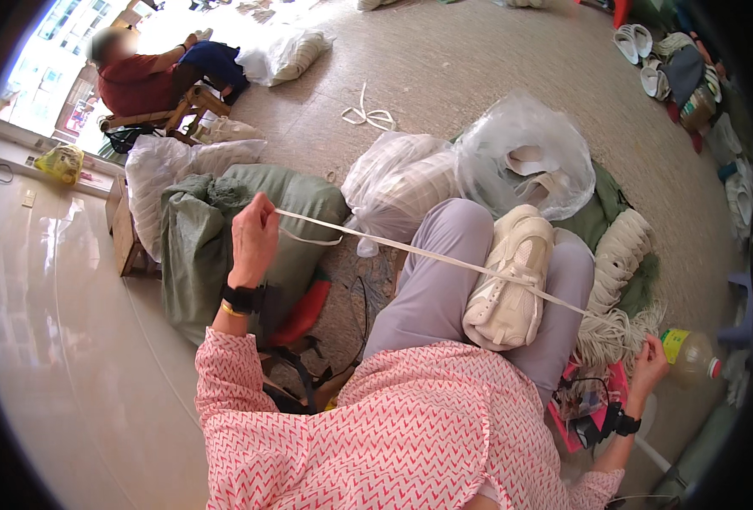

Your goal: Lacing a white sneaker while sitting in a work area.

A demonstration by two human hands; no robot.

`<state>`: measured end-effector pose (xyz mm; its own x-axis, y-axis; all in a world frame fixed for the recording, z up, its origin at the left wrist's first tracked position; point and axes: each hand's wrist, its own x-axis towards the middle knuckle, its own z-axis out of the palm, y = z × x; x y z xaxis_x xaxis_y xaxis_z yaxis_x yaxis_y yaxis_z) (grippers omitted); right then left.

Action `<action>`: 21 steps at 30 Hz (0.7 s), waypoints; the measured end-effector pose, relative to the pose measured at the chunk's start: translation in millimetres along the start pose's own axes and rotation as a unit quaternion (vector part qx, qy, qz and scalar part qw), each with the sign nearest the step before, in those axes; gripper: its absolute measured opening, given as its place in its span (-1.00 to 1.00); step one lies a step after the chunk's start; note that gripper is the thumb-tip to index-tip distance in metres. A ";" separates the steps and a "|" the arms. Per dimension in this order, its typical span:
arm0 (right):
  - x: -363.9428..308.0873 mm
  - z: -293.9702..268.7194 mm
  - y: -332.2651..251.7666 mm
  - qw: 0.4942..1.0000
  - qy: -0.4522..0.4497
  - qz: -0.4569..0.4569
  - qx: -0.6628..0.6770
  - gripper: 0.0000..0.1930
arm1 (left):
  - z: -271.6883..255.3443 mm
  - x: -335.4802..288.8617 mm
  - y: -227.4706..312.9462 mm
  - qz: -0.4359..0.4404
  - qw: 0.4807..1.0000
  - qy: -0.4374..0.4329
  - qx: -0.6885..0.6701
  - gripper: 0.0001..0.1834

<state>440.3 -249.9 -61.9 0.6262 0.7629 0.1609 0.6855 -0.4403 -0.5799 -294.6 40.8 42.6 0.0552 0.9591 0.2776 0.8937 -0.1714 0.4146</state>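
A cream sneaker [509, 280] rests between my thighs, on grey trousers. From it a flat white shoelace [376, 240] stretches tight up to my left hand [255, 236], raised at the left with its fingertips pinched on the lace. A loose tail of lace dangles near that hand. The lace's other side leaves the sneaker toward my right hand [650, 367], low at the right with fingers pinched together beside a bundle of loose white laces [619, 331]. The lace seems to end in those fingers, though it blends with the bundle there.
Clear bags of shoes [402, 183], an open plastic bag [521, 153] and a green sack [287, 200] lie ahead. A row of stacked shoes [621, 259], a pink basket [617, 387] and a bottle [691, 357] are at my right. A person [138, 81] sits far left.
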 end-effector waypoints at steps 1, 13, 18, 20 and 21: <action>2.9 -0.2 11.3 1.000 0.006 0.015 0.008 -0.83 | -4.7 4.1 -5.7 -0.040 0.999 0.015 -0.019 -0.90; 43.7 -51.3 210.8 0.980 -0.014 0.191 0.057 -0.76 | -75.6 52.4 -145.6 -0.244 0.950 0.059 -0.185 -0.92; 44.8 -74.0 244.1 0.963 0.064 0.232 0.125 -0.73 | -121.4 56.7 -169.7 -0.289 0.935 0.052 -0.198 -0.93; 48.0 -85.1 247.7 0.960 0.075 0.243 0.122 -0.72 | -134.0 52.6 -183.2 -0.281 0.939 0.041 -0.194 -0.91; 57.5 -90.2 245.6 0.959 0.076 0.246 0.122 -0.71 | -134.8 47.8 -191.8 -0.299 0.935 0.040 -0.186 -0.91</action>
<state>678.1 -356.8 -123.0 0.9110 0.4054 -0.0761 0.1977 -0.5911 -0.7820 -523.5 89.2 93.2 -0.4520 0.8910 -0.0426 0.5371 0.3100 0.7845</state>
